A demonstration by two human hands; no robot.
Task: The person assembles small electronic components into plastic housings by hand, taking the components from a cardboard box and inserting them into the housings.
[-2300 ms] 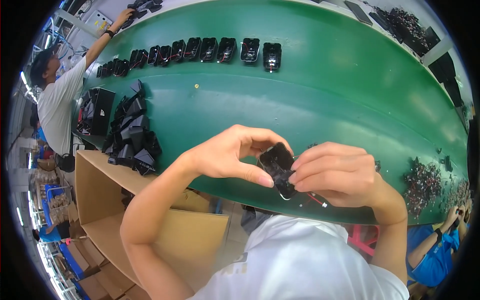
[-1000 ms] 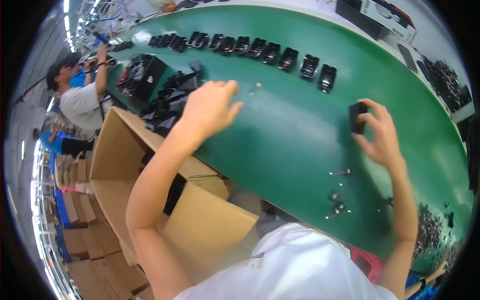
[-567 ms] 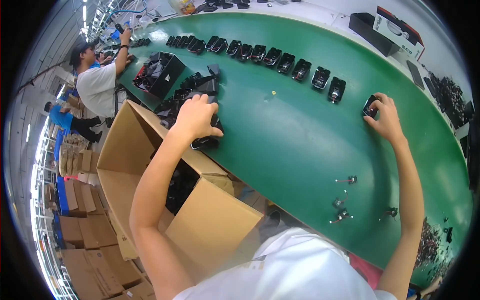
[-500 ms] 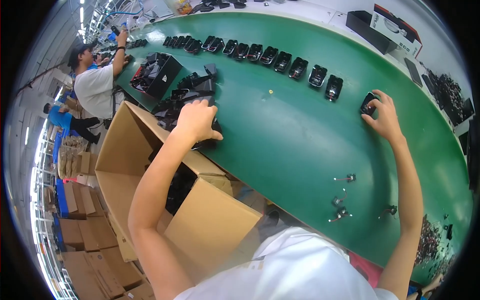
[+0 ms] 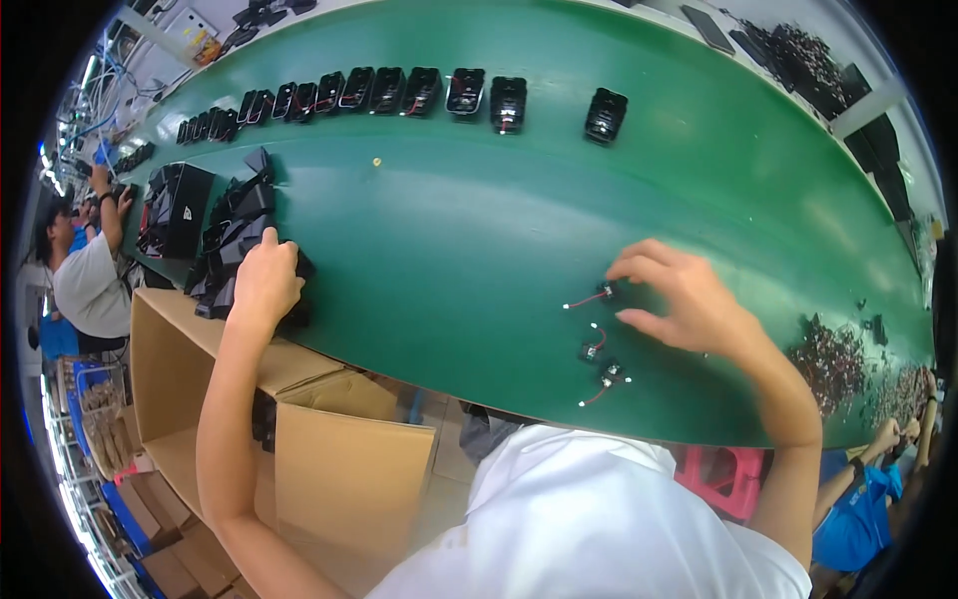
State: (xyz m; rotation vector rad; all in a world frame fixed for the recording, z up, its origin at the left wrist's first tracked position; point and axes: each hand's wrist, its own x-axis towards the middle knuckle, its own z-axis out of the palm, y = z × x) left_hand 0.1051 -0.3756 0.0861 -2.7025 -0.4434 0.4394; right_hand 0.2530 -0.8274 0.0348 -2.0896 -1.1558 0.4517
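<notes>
My left hand [image 5: 264, 285] is closed at the near side of a heap of black plastic housings [image 5: 239, 205], its fingers curled on one black housing [image 5: 299, 290] that is partly hidden behind it. On the right, my right hand [image 5: 694, 299] reaches over the green table, thumb and fingers apart. Just off its fingertips lies a small black component with a red-and-white wire lead [image 5: 607, 291]. Two similar wired components, one [image 5: 590, 351] above the other [image 5: 611, 375], lie nearer to me. A single black housing [image 5: 606, 116] stands at the right end of a row.
Several black housings [image 5: 424, 92] line the far side of the green table [image 5: 449, 230]. A black box [image 5: 180, 210] of parts and an open cardboard carton [image 5: 349, 459] are at left. Loose wired parts [image 5: 828, 364] pile up at right. Other people work at both ends.
My right hand has let go of the black housing at the row's end and come back toward the wired components. My left hand has closed at the heap. The view has swung right.
</notes>
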